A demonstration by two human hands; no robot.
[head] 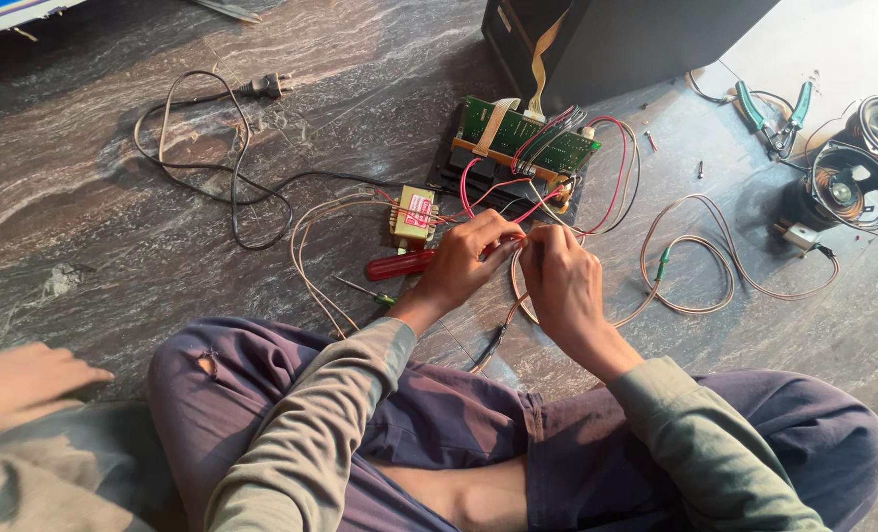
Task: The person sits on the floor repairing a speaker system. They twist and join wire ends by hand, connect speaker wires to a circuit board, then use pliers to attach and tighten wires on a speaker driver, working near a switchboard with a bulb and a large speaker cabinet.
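On the stone floor, left hand [468,258] and right hand [560,276] pinch red wires [518,202] near the circuit board [527,138]; keep strands taut, clear of the transformer [414,215].

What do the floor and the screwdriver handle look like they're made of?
Floor: likely polished stone, marble-like, with grey-brown streaky veins and a soft sheen. Screwdriver handle: probably glossy plastic, a uniform, slightly see-through red. It lies beside the left hand.
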